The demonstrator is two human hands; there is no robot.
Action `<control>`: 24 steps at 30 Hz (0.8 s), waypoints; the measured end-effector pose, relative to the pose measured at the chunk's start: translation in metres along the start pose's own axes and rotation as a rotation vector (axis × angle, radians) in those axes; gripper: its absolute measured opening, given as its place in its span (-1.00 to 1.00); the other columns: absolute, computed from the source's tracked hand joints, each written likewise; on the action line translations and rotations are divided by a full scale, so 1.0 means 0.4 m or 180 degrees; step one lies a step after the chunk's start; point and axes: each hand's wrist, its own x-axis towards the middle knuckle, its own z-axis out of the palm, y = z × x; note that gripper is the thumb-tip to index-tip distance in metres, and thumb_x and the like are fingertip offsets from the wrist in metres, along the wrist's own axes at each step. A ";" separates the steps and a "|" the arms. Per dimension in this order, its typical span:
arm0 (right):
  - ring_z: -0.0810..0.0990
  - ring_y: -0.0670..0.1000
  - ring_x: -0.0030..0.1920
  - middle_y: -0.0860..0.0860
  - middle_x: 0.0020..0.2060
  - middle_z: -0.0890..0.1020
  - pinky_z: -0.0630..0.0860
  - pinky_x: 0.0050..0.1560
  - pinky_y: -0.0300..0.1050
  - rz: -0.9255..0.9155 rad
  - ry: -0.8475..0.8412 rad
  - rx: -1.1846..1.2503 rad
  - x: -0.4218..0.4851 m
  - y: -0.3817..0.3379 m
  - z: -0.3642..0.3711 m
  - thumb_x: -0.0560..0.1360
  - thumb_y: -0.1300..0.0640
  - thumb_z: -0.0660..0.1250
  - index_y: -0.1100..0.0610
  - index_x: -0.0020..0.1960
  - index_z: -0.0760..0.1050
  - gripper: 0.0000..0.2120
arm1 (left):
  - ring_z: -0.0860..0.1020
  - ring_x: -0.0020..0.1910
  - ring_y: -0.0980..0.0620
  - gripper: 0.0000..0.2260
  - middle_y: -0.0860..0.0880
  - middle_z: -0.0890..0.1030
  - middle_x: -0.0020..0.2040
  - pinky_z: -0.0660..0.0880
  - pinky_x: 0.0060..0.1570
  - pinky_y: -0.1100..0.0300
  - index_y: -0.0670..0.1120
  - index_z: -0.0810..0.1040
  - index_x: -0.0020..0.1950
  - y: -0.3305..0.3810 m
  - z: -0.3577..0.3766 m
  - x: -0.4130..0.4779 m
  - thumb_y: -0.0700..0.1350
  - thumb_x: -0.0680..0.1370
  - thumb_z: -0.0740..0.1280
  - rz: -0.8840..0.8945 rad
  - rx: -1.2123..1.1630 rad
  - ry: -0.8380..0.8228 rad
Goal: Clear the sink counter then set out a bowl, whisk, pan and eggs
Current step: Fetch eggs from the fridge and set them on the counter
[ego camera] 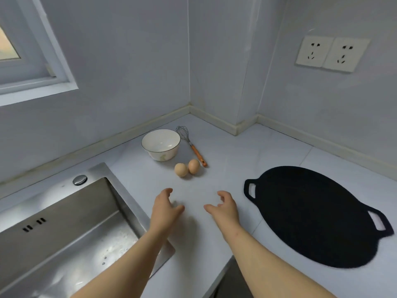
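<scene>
Eggs (pixel 187 168) beyond both hands, left hand (pixel 165 208) and right hand (pixel 223 206) loosely spread, empty

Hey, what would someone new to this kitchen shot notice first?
A flat round black pan with two loop handles fills the right of the pale counter. Near the back corner a white ceramic bowl stands beside a wire whisk with an orange handle, two brown eggs in front. The left hand and right hand hover empty near the steel sink.

The sink (pixel 64 211) and window (pixel 32 67) run off the left edge.
</scene>
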 end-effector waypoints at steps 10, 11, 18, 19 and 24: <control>0.36 -0.06 0.06 0.03 0.34 0.32 0.33 0.01 -0.19 0.0148 0.0380 0.0114 -0.138 0.004 -0.047 0.46 0.20 0.33 0.09 0.40 0.25 -0.46 | 0.40 0.30 -0.07 -0.53 -0.11 0.38 0.36 0.35 0.09 0.19 -0.12 0.29 0.40 0.017 -0.004 -0.086 -0.19 0.51 0.31 0.0225 -0.0034 -0.0364; 0.36 -0.06 0.08 0.03 0.35 0.32 0.32 0.02 -0.19 0.0148 0.0432 0.0164 -0.147 0.000 -0.053 0.47 0.20 0.32 0.08 0.40 0.25 -0.46 | 0.41 0.30 -0.07 -0.53 -0.11 0.38 0.36 0.35 0.08 0.20 -0.12 0.29 0.40 0.025 0.000 -0.091 -0.19 0.51 0.31 0.0272 -0.0024 -0.0406; 0.35 0.00 0.30 0.02 0.38 0.29 0.30 0.07 -0.19 0.0114 0.0708 0.0317 -0.191 -0.022 -0.114 0.48 0.19 0.30 0.07 0.42 0.23 -0.46 | 0.43 0.23 -0.04 -0.56 -0.09 0.38 0.36 0.40 0.08 0.16 -0.11 0.30 0.41 0.112 0.035 -0.134 -0.19 0.54 0.28 0.0504 -0.0088 -0.0712; 0.36 -0.01 0.28 0.02 0.38 0.30 0.30 0.07 -0.19 0.0083 0.0812 0.0344 -0.206 -0.020 -0.144 0.49 0.19 0.30 0.07 0.43 0.23 -0.46 | 0.43 0.23 -0.04 -0.57 -0.09 0.39 0.36 0.40 0.08 0.16 -0.11 0.30 0.41 0.138 0.057 -0.151 -0.19 0.54 0.27 0.0579 -0.0081 -0.0780; 0.36 0.02 0.34 0.03 0.38 0.32 0.33 0.11 -0.21 0.0001 0.1146 0.0364 -0.261 -0.030 -0.248 0.49 0.18 0.33 0.06 0.42 0.24 -0.46 | 0.46 0.21 -0.03 -0.61 -0.06 0.42 0.33 0.36 0.02 0.21 -0.11 0.33 0.38 0.240 0.127 -0.229 -0.20 0.55 0.26 0.0865 -0.0156 -0.1050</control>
